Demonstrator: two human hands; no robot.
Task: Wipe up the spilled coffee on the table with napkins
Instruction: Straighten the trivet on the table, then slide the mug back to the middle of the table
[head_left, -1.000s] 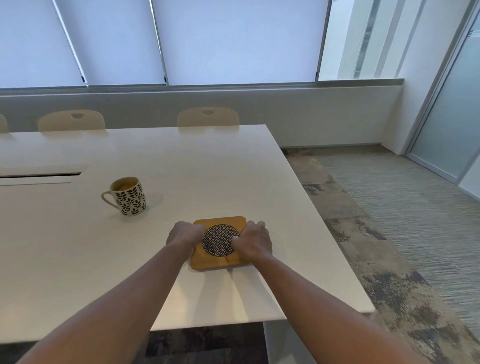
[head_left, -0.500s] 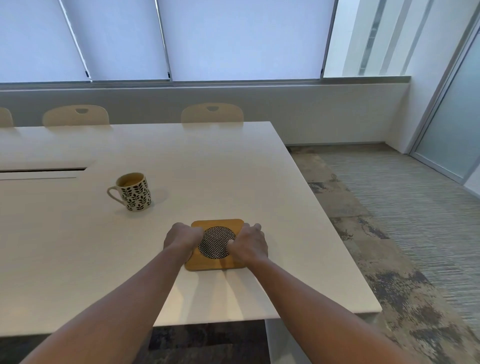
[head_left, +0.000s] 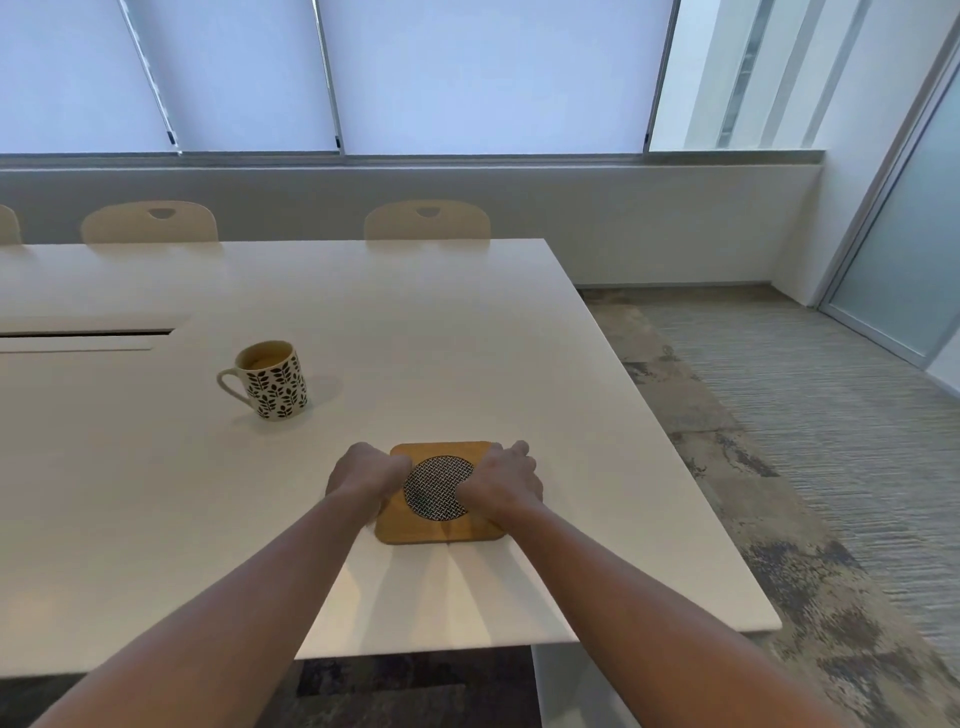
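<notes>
A square wooden box (head_left: 439, 530) with a round patterned opening in its lid lies on the white table (head_left: 467, 338), near the front right corner. My left hand (head_left: 366, 475) grips its left side and my right hand (head_left: 501, 480) grips its right side, fingers curled over the edges. A white mug (head_left: 272, 379) with a black leaf pattern stands upright to the back left, with brown coffee inside. No spilled coffee or loose napkin shows on the tabletop.
A long cable slot (head_left: 85, 332) runs across the table at the left. Several beige chairs, one of them a chair (head_left: 427, 221) opposite me, stand along the far edge. The table's right edge drops to patterned carpet (head_left: 779, 441).
Both hands stay on the box's sides. The camera view has shifted a little, so the box and mug sit slightly further right and higher in the frame.
</notes>
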